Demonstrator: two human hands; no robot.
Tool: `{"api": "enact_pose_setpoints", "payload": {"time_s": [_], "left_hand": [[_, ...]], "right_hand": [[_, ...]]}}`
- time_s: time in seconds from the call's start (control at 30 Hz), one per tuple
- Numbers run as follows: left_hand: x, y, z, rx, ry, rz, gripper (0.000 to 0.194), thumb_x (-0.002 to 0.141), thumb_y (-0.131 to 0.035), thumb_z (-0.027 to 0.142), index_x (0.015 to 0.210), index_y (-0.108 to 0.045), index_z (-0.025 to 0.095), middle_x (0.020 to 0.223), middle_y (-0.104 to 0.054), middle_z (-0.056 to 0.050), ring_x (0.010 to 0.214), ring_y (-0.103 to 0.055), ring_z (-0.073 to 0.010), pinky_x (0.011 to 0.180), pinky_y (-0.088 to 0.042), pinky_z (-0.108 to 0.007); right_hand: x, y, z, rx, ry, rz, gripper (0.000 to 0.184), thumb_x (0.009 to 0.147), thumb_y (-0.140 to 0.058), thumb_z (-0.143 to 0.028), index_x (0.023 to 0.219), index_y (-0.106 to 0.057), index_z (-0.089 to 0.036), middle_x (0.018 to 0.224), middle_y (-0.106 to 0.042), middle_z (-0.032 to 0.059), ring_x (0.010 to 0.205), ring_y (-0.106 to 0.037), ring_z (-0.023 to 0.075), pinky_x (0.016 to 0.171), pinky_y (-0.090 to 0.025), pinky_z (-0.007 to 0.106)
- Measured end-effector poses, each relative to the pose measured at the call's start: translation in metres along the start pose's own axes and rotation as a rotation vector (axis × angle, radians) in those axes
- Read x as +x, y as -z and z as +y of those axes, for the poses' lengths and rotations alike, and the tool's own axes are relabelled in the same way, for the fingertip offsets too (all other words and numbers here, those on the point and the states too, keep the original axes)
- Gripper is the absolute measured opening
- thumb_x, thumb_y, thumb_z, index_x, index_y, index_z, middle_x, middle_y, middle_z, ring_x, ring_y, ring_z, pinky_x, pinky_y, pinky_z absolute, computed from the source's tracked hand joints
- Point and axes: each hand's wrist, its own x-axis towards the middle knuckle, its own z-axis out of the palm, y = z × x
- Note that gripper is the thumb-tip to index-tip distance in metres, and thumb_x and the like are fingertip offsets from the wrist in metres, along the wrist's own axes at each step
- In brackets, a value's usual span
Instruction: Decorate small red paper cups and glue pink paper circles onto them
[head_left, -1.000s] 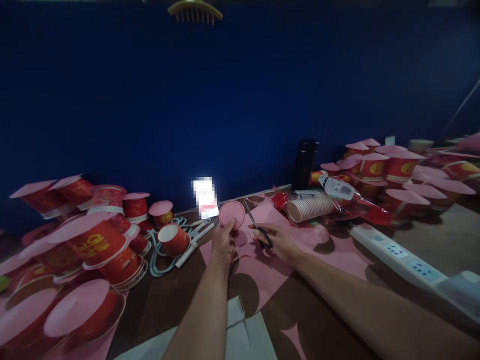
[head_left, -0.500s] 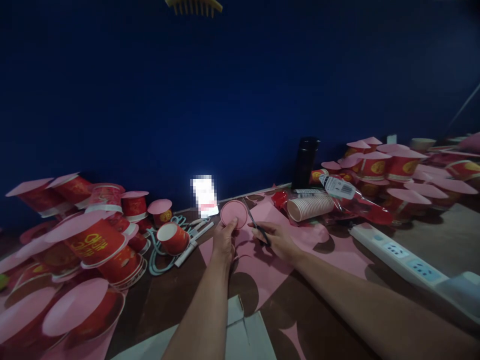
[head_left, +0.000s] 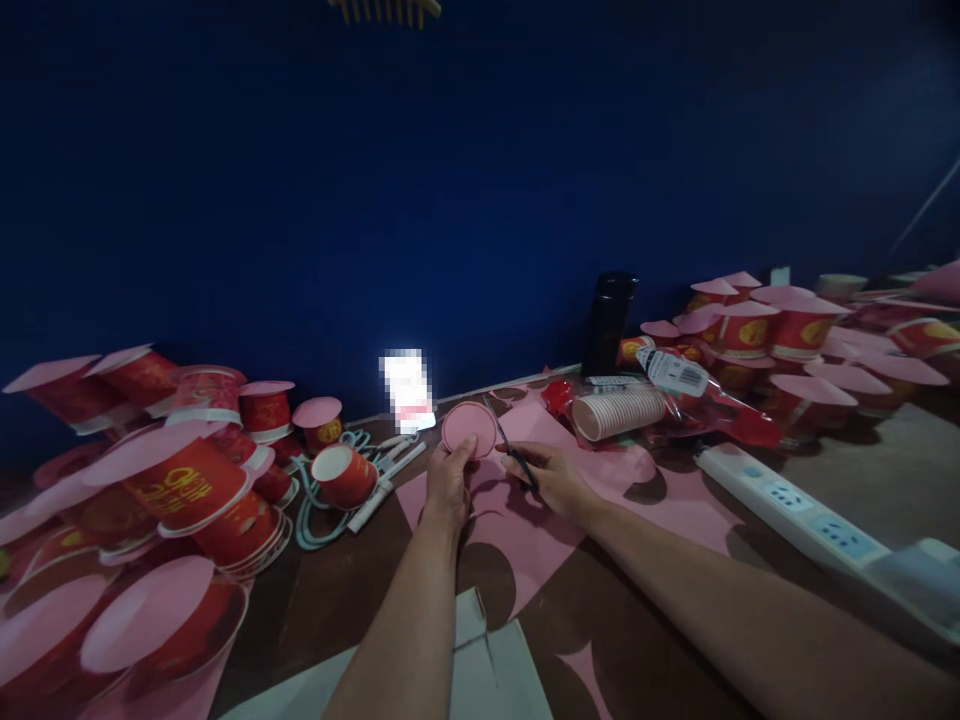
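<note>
My left hand [head_left: 448, 480] grips a round pink paper disc [head_left: 469, 428] near its lower edge, the thumb lying across its face. A darker ring runs just inside the disc's edge. What the fingers do behind it is hidden. My right hand [head_left: 555, 480] is closed around the black-handled scissors [head_left: 529, 468]. Their blades point up and left, close beside the disc's right edge; I cannot tell whether they touch it. Under both hands lies a pink paper sheet [head_left: 536, 545] with round pieces cut out of it.
Red paper cups topped with pink discs crowd the left [head_left: 187, 480] and right [head_left: 810, 325]. A lit phone [head_left: 409, 390], a cable [head_left: 307, 525] and a red cup [head_left: 345, 477] stand behind. Rightward are a dark bottle [head_left: 611, 320], bagged cups [head_left: 619, 410] and a power strip [head_left: 787, 510].
The disc has shifted slightly to the right in my left hand, and the scissors have turned a little beside it. The whole view has moved slightly.
</note>
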Motion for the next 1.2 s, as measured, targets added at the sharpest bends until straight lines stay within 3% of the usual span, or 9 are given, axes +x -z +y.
{"api": "enact_pose_setpoints", "payload": {"time_s": [0.67, 1.2], "left_hand": [[-0.0048, -0.0058, 0.0042, 0.013, 0.019, 0.009, 0.043, 0.051, -0.084, 0.034, 0.083, -0.065, 0.013, 0.066, -0.062, 0.002, 0.051, -0.049, -0.0064, 0.053, -0.038, -0.021], [-0.002, -0.0022, -0.001, 0.015, 0.007, -0.022, 0.048, 0.053, -0.083, 0.038, 0.089, -0.064, 0.012, 0.068, -0.063, 0.001, 0.052, -0.051, -0.0069, 0.052, -0.04, -0.021]], "right_hand": [[-0.0042, 0.0033, -0.0022, -0.02, 0.006, 0.04, 0.058, 0.065, -0.076, -0.046, 0.11, -0.067, -0.011, 0.062, -0.055, -0.0024, 0.044, -0.038, 0.0038, 0.039, -0.026, 0.019], [-0.0079, 0.0041, -0.0035, -0.008, 0.008, 0.043, 0.059, 0.06, -0.079, -0.046, 0.104, -0.069, -0.009, 0.063, -0.06, 0.0, 0.047, -0.044, 0.0057, 0.042, -0.033, 0.02]]}}
